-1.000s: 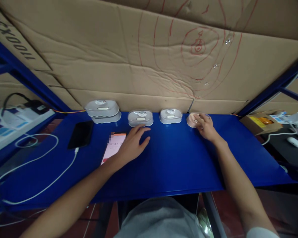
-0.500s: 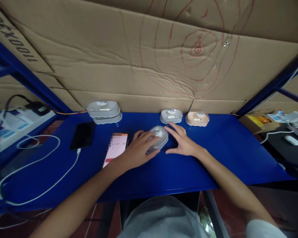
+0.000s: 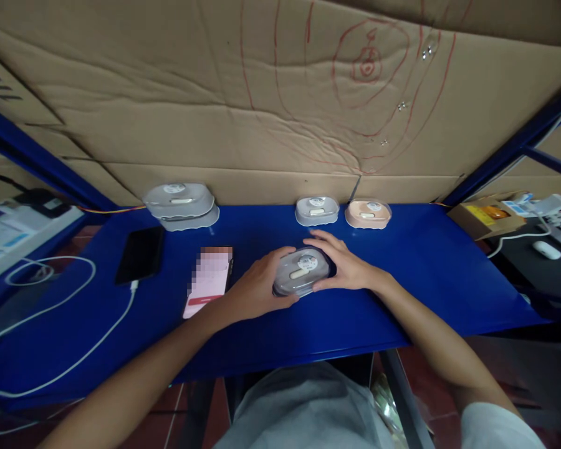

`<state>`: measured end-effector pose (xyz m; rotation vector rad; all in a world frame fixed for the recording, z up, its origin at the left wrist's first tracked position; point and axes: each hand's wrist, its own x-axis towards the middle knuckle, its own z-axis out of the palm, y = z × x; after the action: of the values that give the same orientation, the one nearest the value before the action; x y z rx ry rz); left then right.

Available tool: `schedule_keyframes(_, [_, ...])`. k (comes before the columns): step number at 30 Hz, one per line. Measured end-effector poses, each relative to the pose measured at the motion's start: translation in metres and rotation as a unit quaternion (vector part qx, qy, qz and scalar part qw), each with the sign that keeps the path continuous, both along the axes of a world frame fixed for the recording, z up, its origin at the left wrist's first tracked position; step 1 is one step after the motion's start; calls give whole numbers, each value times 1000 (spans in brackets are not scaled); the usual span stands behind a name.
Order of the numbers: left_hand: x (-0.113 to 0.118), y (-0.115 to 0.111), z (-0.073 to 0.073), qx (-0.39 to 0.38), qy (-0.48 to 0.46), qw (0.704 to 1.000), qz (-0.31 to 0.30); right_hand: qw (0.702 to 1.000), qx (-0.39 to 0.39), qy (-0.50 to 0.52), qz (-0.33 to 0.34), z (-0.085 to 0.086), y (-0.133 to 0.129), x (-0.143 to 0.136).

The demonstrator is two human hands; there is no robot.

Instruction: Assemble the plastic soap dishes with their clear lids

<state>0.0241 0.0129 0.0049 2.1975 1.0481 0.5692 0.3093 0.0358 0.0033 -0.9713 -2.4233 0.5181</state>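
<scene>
A small oval grey box (image 3: 300,273) with a clear lid, a round white sticker and a pale oblong piece on top is between my hands, over the front half of the blue table. My left hand (image 3: 262,284) wraps its left side, thumb at the near edge. Around its right side curves my right hand (image 3: 341,265), fingers at the far edge and thumb at the near one. The box's underside is hidden.
Along the back stand two stacked grey boxes (image 3: 182,206), a smaller grey box (image 3: 316,211) and a peach box (image 3: 368,214). Left of my hands lie a lit phone (image 3: 209,280) and a dark phone (image 3: 140,254) on a white cable (image 3: 107,346). Cardboard (image 3: 168,93) backs the table (image 3: 402,312).
My left hand has shifted from over the box's top to its left side. The box now lies more lengthwise, and my right hand has closed around its right end.
</scene>
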Motion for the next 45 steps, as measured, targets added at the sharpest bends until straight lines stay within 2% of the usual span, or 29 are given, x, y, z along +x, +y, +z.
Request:
schedule_keyframes(2, [1,1,-2,-23,-27,999,9,999,-17,42,28,0,2,1])
schedule_keyframes(4, [0,2,-2,-44,-36,998,16,997,-8,82,14,-2,7,6])
schedule_keyframes(7, [-3,4,0,-57,-17,998,12,994,35,72,-76,-7,19,23])
schedule_keyframes(11, [-5,3,1,-47,2,999,7,982,70,-19,-172,-11,24,37])
schedule_keyframes(13, [-5,2,2,-42,-2,999,18,983,89,-32,-156,-7,18,31])
schedule_keyframes(17, [-1,3,3,-39,-58,997,38,995,97,-25,-6,4,-3,1])
schedule_keyframes(20, [4,7,-1,-65,-146,986,54,996,72,-24,38,1,-11,-16])
schedule_keyframes(24, [7,12,-14,-150,-252,955,50,999,28,33,26,-8,-7,-16])
schedule_keyframes(28, [2,11,-16,-177,-151,970,66,992,-16,121,-27,-9,2,-6])
schedule_keyframes(30, [-1,10,-9,-181,-94,977,65,979,-44,187,-66,-8,6,-2])
schedule_keyframes(32, [-3,10,0,-196,-82,976,50,952,-102,270,-104,-8,8,2])
schedule_keyframes(34, [-3,12,8,-233,-124,963,55,917,-167,340,-123,-8,8,4])
schedule_keyframes(36, [-2,13,13,-285,-191,936,77,910,-174,357,-116,-7,4,3])
schedule_keyframes(38, [-2,15,14,-333,-249,905,91,940,-109,313,-82,-4,-2,-1])
schedule_keyframes(41, [-2,16,13,-374,-333,859,109,983,17,181,-14,4,-16,-13])
schedule_keyframes(45, [4,15,8,-409,-412,808,106,995,79,47,32,8,-25,-24])
